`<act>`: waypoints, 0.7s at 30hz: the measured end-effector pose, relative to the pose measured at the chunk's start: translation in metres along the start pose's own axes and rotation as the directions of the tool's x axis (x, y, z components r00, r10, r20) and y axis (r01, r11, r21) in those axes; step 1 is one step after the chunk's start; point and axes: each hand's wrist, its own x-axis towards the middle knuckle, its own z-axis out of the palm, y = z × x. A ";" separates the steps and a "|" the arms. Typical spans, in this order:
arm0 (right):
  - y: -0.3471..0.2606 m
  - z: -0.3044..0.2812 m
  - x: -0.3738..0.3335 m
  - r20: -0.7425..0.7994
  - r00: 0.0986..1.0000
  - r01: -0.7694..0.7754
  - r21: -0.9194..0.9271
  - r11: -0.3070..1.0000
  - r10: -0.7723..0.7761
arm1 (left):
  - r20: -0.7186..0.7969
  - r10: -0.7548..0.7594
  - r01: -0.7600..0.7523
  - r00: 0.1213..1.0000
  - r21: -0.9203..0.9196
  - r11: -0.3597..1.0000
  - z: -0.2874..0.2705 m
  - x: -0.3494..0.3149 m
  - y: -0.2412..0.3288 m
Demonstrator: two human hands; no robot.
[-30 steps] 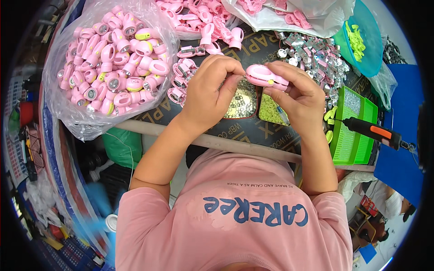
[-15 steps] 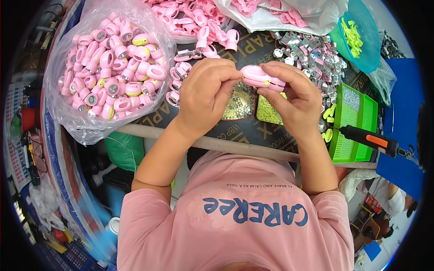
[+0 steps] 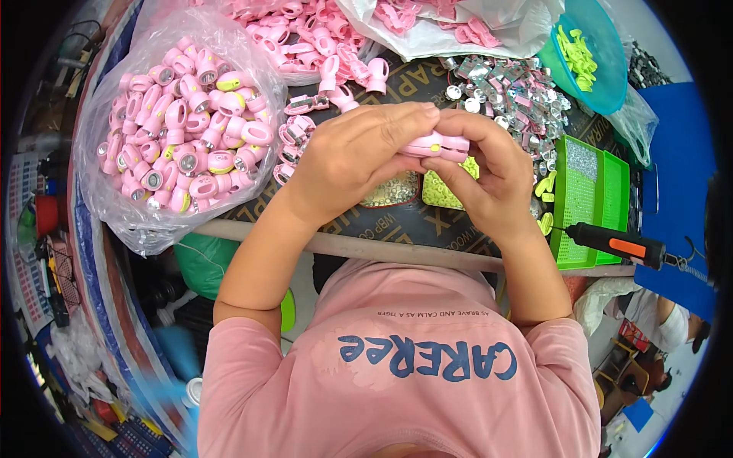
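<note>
A small pink flashlight (image 3: 441,146) with a yellow-green button is between my two hands, above the dark tabletop. My left hand (image 3: 355,149) is closed over its left end, fingers across the top, hiding that part. My right hand (image 3: 492,164) pinches the other end between thumb and fingers. A dark seam runs along the side of the pink body. Below the hands sit a container of small shiny metal pieces (image 3: 393,192) and a container of tiny lime-green parts (image 3: 445,191), both partly covered by my hands.
A clear bag of pink flashlights (image 3: 183,130) stands at left. Pink shells (image 3: 305,38) and silver-and-pink parts (image 3: 508,88) are heaped at the back. At right are a teal bowl (image 3: 611,84), a green tray (image 3: 615,195) and a black-and-orange electric screwdriver (image 3: 618,244).
My left hand has moved from pinching the flashlight's left end to wrapping over its top. The flashlight has moved slightly down, and the whole view has shifted slightly.
</note>
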 end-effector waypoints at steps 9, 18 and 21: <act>-0.006 -0.014 -0.008 0.069 0.995 0.078 -0.159 0.984 -0.068 | -0.025 -0.073 0.071 0.997 -0.096 0.993 0.011 0.003 0.011; -0.006 -0.019 -0.015 0.050 0.974 0.226 -0.148 0.963 -0.221 | 0.054 -0.135 0.144 0.989 -0.218 0.965 0.011 0.007 0.019; -0.007 -0.015 -0.021 0.077 0.997 0.017 -0.105 0.994 -0.009 | 0.036 -0.195 0.196 0.980 -0.334 0.922 0.016 0.012 0.018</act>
